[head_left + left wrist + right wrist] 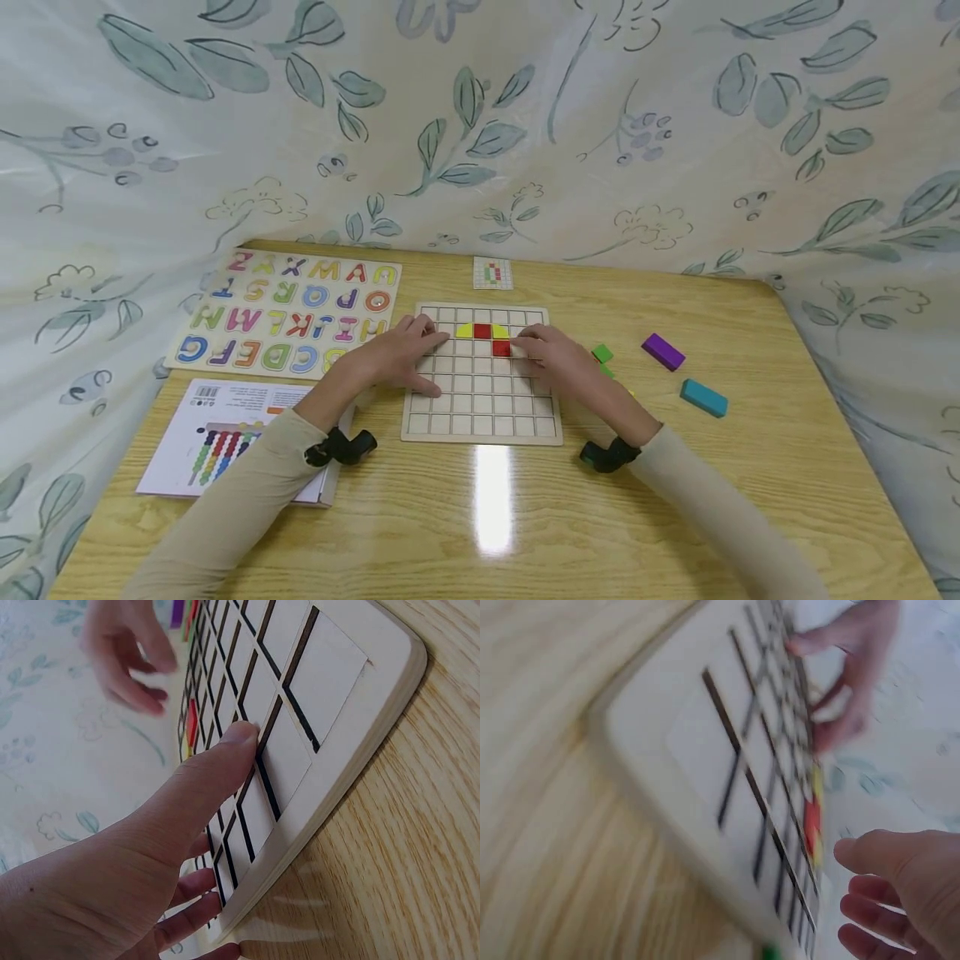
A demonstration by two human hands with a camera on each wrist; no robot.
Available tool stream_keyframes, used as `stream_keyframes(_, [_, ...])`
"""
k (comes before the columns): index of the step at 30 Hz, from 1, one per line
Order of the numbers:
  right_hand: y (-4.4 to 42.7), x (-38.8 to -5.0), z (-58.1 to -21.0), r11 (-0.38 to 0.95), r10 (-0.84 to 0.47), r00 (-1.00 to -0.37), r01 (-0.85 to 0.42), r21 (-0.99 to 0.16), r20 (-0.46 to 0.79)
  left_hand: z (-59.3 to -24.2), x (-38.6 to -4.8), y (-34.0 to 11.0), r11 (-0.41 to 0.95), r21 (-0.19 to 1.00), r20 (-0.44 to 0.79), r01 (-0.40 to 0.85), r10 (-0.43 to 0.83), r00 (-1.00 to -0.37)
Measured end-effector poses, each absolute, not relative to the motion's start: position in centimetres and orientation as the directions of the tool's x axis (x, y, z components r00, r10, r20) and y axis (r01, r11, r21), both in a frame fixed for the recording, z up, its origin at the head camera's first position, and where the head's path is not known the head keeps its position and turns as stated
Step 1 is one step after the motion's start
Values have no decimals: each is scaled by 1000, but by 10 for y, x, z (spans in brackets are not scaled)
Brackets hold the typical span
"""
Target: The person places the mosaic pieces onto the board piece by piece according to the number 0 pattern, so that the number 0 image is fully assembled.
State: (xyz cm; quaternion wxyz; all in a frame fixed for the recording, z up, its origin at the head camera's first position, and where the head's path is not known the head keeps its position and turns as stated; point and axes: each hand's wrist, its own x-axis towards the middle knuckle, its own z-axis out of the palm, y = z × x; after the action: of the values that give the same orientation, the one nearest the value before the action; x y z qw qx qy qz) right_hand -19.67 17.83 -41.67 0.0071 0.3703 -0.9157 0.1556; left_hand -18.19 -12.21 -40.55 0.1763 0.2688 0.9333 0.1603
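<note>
A wooden grid board (472, 404) lies mid-table. Near its far edge sit a red square tile (482, 332) between two yellow pieces (464, 331), and another red tile (501, 348) one row nearer. My left hand (397, 354) rests on the board's left side, thumb (238, 742) on the grid in the left wrist view. My right hand (551, 354) is over the board's right side, fingertips beside the nearer red tile; in the right wrist view this hand (907, 885) is loosely bent, with nothing visible held.
A small pattern card (492, 273) lies beyond the board. Left are an alphabet board (300, 308) and a box with an abacus picture (225, 433). Right are green pieces (602, 354), partly hidden by my forearm, a purple block (663, 352) and a teal block (703, 398).
</note>
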Motion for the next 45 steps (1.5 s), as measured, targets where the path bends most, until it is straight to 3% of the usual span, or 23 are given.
stream_keyframes(5, [227, -190, -412, 714, -583, -789, -611, -343, 194, -407, -182, -120, 803, 397, -252, 444, 560, -789])
stream_keyframes(12, [270, -183, -417, 777, -478, -876, -457, -432, 67, -406, -182, -122, 798, 406, -239, 445, 563, -791])
stream_keyframes(20, [274, -183, -420, 767, -500, -862, -486, -419, 83, -407, -182, -122, 799, 412, -242, 438, 560, -793])
stream_keyframes(27, [262, -178, -423, 760, -568, -815, -572, -310, 110, -407, -182, -121, 792, 421, -238, 442, 566, -789])
stream_keyframes(45, [256, -170, -421, 801, -522, -851, -511, -313, 55, -405, -182, -122, 789, 437, -249, 432, 567, -785])
